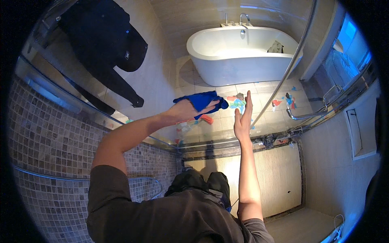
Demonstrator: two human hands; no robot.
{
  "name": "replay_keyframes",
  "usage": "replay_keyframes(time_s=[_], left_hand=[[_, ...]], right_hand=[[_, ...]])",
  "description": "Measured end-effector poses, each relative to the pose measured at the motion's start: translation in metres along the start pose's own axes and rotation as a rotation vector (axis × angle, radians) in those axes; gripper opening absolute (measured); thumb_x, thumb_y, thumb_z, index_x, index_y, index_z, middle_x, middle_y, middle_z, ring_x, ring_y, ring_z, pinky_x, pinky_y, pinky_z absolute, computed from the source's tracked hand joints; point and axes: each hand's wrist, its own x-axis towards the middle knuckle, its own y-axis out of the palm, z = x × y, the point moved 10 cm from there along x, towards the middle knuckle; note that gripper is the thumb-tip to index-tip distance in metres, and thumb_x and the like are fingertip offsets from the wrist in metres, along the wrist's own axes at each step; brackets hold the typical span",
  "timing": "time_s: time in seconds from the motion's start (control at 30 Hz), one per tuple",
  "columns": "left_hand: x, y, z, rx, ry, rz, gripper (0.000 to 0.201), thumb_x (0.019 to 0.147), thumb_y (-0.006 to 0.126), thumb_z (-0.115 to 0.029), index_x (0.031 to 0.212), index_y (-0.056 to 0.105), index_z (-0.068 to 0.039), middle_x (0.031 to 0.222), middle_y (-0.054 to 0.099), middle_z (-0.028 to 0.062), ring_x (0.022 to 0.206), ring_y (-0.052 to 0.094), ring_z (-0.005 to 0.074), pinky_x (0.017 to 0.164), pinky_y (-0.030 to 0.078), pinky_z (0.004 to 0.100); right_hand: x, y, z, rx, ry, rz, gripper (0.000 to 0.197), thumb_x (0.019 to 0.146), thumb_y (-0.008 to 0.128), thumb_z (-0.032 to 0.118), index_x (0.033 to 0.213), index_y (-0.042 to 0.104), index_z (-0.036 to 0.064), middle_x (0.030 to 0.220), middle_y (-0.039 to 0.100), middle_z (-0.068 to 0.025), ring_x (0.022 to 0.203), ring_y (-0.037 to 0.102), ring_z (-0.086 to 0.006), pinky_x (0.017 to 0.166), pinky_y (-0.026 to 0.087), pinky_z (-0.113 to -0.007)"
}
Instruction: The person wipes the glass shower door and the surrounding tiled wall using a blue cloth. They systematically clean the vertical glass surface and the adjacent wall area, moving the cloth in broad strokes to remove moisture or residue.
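A bunched dark blue cloth (204,101) is under the fingers of my left hand (183,110), which is stretched forward at chest height. The cloth seems to lie against a clear glass panel (210,133) in front of me, though the contact itself is hard to make out. To the right, my right hand (244,119) is raised with its fingers straight and the thumb apart, holding nothing. Whether its palm touches the glass cannot be told.
Beyond the glass stands a white bathtub (239,69) with a chrome faucet (244,18). Colourful scraps (237,102) litter the tiled floor. A black jacket (103,38) hangs at the left. A metal post (288,69) rises on the right, near a curved door handle (312,114).
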Motion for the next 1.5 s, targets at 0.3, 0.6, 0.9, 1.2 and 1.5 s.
replay_keyframes(time_s=[0.3, 0.6, 0.9, 1.2, 1.5], left_hand=[[0.020, -0.194, 0.044, 0.348, -0.156, -0.481, 0.061, 0.073, 0.069, -0.023, 0.131, 0.052, -0.034, 0.147, 0.037, -0.0035, 0.130, 0.040, 0.0216, 0.095, 0.046, 0.0373], [-0.029, 0.026, 0.014, 0.166, -0.138, -0.009, 0.068, 0.086, 0.057, -0.019, 0.147, 0.027, -0.022, 0.152, 0.026, 0.0052, 0.134, 0.036, 0.0261, 0.109, 0.036, 0.0396], [-0.050, -0.133, 0.040, 0.460, -0.202, -0.554, 0.049, 0.076, 0.070, -0.023, 0.124, 0.060, -0.027, 0.137, 0.048, 0.0017, 0.130, 0.039, 0.0216, 0.102, 0.041, 0.0380], [-0.077, 0.003, 0.018, 0.351, -0.449, -0.588, 0.048, 0.076, 0.069, -0.036, 0.123, 0.058, -0.033, 0.132, 0.050, -0.0014, 0.120, 0.046, 0.0202, 0.093, 0.044, 0.0406], [-0.112, -0.115, 0.062, 0.455, -0.518, -0.721, 0.042, 0.082, 0.067, -0.037, 0.123, 0.060, -0.033, 0.134, 0.049, 0.0008, 0.127, 0.041, 0.0229, 0.105, 0.035, 0.0397]], right_hand=[[-0.001, 0.008, 0.017, -0.070, -0.034, -0.034, 0.063, 0.097, 0.044, 0.022, 0.150, 0.014, 0.0059, 0.155, 0.010, -0.0174, 0.143, 0.013, -0.0343, 0.114, 0.016, -0.045], [0.000, 0.018, 0.011, -0.082, 0.022, 0.003, 0.066, 0.097, 0.044, 0.026, 0.151, 0.011, 0.0088, 0.157, 0.004, -0.0130, 0.143, 0.013, -0.0328, 0.113, 0.019, -0.044], [-0.001, 0.031, 0.021, -0.131, 0.063, -0.027, 0.066, 0.097, 0.042, 0.030, 0.150, 0.012, 0.0064, 0.157, -0.002, -0.0171, 0.143, 0.006, -0.0374, 0.112, 0.007, -0.054], [-0.004, 0.043, 0.020, -0.290, -0.003, -0.013, 0.065, 0.095, 0.046, 0.027, 0.150, 0.016, 0.0083, 0.156, -0.006, -0.0206, 0.140, 0.009, -0.0444, 0.109, 0.014, -0.054], [-0.007, 0.051, 0.030, -0.367, -0.012, 0.019, 0.073, 0.090, 0.053, 0.016, 0.150, 0.014, 0.0054, 0.154, -0.007, -0.0254, 0.139, 0.011, -0.0471, 0.109, 0.020, -0.053]])
